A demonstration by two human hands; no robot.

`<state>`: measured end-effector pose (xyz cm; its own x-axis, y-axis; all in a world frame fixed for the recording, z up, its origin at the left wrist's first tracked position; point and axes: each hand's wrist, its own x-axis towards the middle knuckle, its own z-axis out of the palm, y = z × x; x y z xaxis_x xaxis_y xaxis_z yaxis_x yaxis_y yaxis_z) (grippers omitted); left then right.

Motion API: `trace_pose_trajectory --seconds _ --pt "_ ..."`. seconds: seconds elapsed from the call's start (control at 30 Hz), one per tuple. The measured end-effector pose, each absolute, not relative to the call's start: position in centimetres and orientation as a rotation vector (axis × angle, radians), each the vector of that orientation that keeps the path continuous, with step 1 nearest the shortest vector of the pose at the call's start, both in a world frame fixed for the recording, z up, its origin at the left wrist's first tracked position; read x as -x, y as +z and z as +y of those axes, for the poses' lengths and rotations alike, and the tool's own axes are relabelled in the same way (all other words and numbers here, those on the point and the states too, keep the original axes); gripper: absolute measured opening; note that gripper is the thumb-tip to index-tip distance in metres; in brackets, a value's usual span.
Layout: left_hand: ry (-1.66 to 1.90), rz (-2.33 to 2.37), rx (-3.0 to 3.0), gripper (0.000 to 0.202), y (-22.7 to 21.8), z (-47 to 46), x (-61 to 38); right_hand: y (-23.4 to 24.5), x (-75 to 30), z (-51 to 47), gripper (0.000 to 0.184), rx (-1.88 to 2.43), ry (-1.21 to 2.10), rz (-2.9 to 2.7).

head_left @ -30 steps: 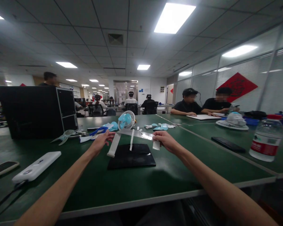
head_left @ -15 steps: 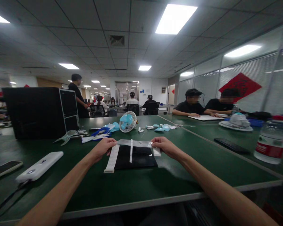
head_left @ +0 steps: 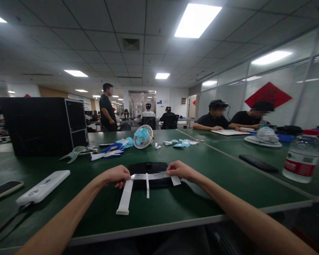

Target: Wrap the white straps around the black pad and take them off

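Head view: my left hand [head_left: 116,175] and right hand [head_left: 181,170] pinch the cable [head_left: 139,176] near its bends. I'd keep it level, untwisted.

Both hands [head_left: 181,170] pinch (arms [head_left: 78,202] extended).

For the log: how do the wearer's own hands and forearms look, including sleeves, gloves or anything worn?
The left hand and right hand are ungloved. No sleeve shows on the left forearm or right forearm, and no watch, band, cable or marking is visible. No ring stands out, but fingers appear too small to be sure.
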<state>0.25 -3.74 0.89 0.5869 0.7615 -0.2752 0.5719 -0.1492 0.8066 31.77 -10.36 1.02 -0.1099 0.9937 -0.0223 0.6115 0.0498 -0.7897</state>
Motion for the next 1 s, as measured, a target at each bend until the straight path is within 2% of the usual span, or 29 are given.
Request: trace_pose_trajectory --seconds 0.57,0.63,0.83,1.0 --pt "0.074 1.330 -2.291 0.024 0.8 -3.6 -0.5 -0.2 -31.3 -10.2 0.025 1.769 0.264 -2.104" --pt "0.143 1.247 -2.397 0.025 0.8 -3.9 -0.6 -0.2 -31.3 -10.1 0.027 1.766 0.251 -2.111" --pt "0.194 0.791 -2.656 0.054 0.9 -5.2 -1.8 -0.2 -31.2 -10.2 0.019 1.715 0.246 -2.177" --pt "0.149 0.814 -2.668 0.054 0.7 -5.6 -2.5 0.3 -30.4 -10.6 0.017 1.663 0.150 -2.274"
